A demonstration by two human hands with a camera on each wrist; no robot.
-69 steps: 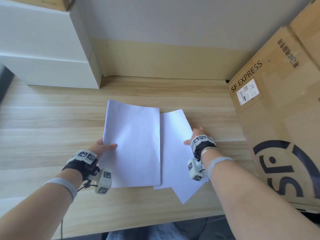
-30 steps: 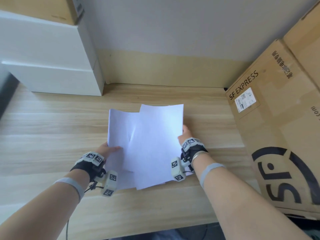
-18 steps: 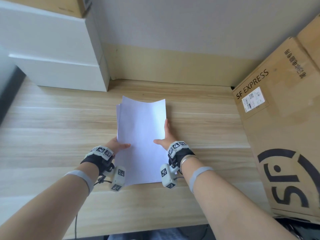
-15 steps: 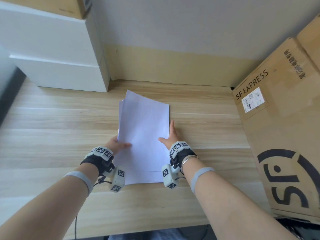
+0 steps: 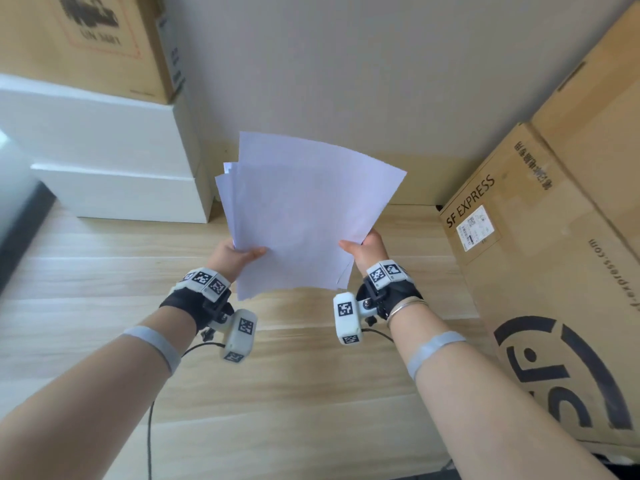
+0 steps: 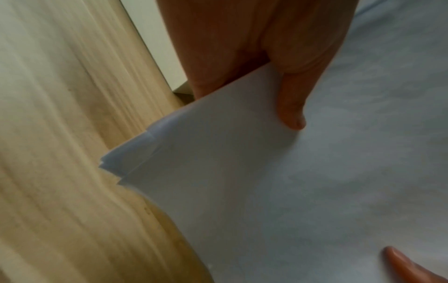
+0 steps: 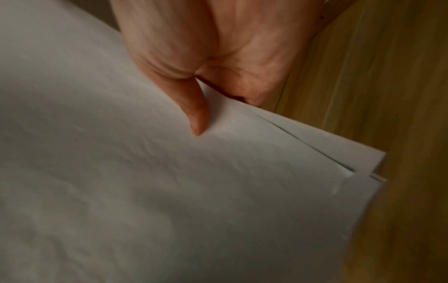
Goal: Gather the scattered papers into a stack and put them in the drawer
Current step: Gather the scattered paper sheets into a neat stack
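Sheets of thin, smooth white paper point(image 5: 304, 216), loosely stacked with corners fanning out unevenly, are bowing slightly as they are being held up above the pale, grained wooden desk point(image 5: 86, 306). How many sheets there are cannot be told, though at least three edges are showing in the wrist views. Left hand point(image 5: 231, 255) is pinching the stack's left edge, thumb on top; right hand point(image 5: 367, 250) is pinching the right edge likewise. Two brown cardboard boxes point(image 5: 540, 258) are standing at the right.
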